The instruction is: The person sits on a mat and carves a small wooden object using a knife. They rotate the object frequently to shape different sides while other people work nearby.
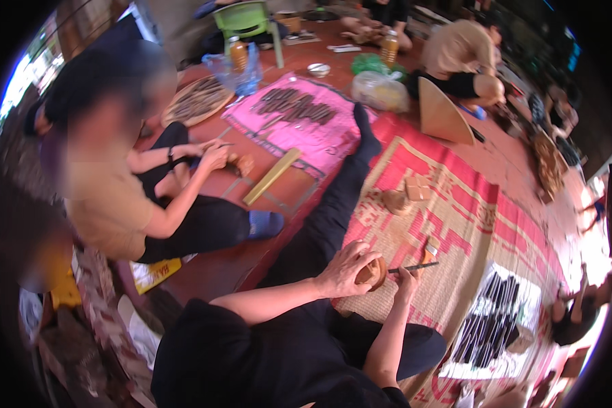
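I sit with one leg stretched out over a woven mat point(449, 234). My left hand point(343, 270) is closed around a small brown wooden piece point(368, 274) above my lap. In my right hand point(406, 281) is a thin dark chisel-like tool point(425, 265), gripped close to the piece; the tool's tip near the wood is too small to make out. Just beyond the tool lies a short object with a pale and orange end point(430, 249), perhaps a brush. Farther out on the mat rest a square wooden block point(418, 188) and a rounded wooden piece point(396, 202).
Several dark tools point(486, 319) lie on a white sheet to the right. More tools cover a pink cloth point(251, 126) ahead. At left a co-worker point(115, 211) works on a wooden piece, near a yellowish wooden bar point(272, 177). A conical hat point(442, 115) stands beyond the mat.
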Demonstrator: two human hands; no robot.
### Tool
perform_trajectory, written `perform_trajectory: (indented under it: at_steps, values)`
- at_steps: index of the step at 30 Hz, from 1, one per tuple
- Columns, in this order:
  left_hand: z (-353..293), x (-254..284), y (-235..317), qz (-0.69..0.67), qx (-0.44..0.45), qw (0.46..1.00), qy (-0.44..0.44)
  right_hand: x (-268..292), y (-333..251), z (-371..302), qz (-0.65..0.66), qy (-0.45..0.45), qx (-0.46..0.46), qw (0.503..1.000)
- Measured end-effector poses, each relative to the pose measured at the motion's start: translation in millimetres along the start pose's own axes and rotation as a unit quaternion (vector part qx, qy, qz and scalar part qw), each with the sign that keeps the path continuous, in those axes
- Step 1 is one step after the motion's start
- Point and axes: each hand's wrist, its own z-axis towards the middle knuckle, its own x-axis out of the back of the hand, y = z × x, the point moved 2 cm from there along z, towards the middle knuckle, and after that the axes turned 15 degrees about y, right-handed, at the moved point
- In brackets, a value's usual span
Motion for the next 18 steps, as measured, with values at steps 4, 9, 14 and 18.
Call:
perform_trajectory:
  at_steps: [4, 9, 14, 18]
  values:
    - [-9.9, 2.7, -1.5, 0.031, 0.146, 0.988, -0.041, 4.0, 9.0, 2.9, 0.005, -0.008, -0.017, 1.0]
    - [-10.3, -13.7, 3.5, 0.058, 0.159, 0.984, -0.054, 9.7, 4.0, 9.6, 0.028, -0.014, -0.008, 0.999]
    - [-2.2, -25.4, 8.4, 0.011, 0.08, 0.995, -0.05, 14.5, -13.3, -0.3, 0.082, -0.011, -0.025, 0.996]
    - [15.1, -23.1, 7.3, -0.01, 0.057, 0.998, 0.021, 16.6, -24.2, -2.5, 0.105, 0.018, 0.005, 0.994]
